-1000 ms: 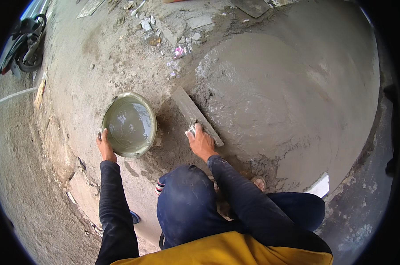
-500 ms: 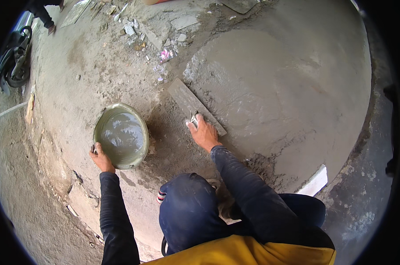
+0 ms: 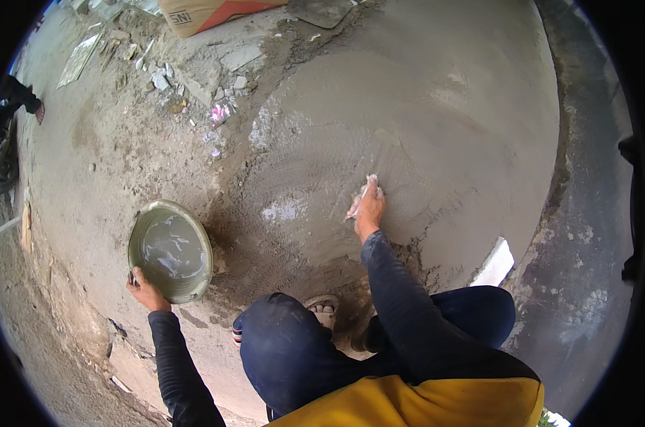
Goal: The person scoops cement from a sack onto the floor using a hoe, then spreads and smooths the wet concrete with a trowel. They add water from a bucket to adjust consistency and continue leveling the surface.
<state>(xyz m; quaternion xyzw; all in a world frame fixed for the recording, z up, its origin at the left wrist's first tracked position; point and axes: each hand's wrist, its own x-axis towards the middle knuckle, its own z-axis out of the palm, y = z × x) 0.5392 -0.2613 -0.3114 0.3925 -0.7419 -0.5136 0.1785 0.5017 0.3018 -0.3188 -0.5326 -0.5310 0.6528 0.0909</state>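
Observation:
My left hand grips the near left rim of a round, greenish basin. Greyish liquid with bright reflections lies inside it. Over the wet grey cement, my right hand is closed, with pale wet smears on its fingers. It appears to hold the plastering trowel by its handle; the blade blends into the cement and its outline cannot be made out. A shiny wet patch shows on the cement between the basin and this hand.
A brown and red paper sack stands at the top edge. Rubble and a pink wrapper lie far left. A white block sits at the cement's near right edge. Another person's leg and a motorbike are at the left.
My right hand has swept rightward from the cement's left edge onto the smoothed area, and the trowel blade no longer shows plainly. My left hand stays on the basin. The view has shifted.

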